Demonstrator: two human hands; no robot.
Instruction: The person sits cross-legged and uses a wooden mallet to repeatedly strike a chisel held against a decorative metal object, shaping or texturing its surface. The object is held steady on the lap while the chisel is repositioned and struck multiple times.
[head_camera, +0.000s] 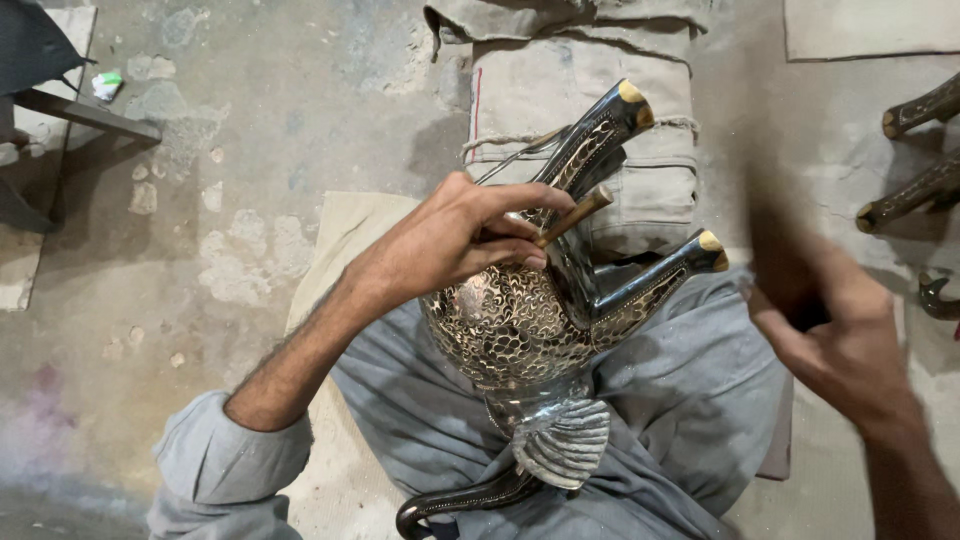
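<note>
A dark metal animal figure (520, 320) with fine silver scroll engraving lies upside down in my lap, two gold-tipped legs pointing up and away. My left hand (450, 240) rests on its belly and pinches a thin brass-coloured chisel (572, 216), tip against the base of a leg. My right hand (830, 330) is raised at the right, blurred by motion, fingers closed on a dark handle (790, 270) that smears upward; the head of that tool is not readable.
A folded grey cloth pad (590, 110) lies ahead on the concrete floor. More dark gold-tipped figure parts (915, 190) sit at the right edge. A dark bench leg (80, 110) crosses the upper left. My grey trousers (690, 400) fill the bottom.
</note>
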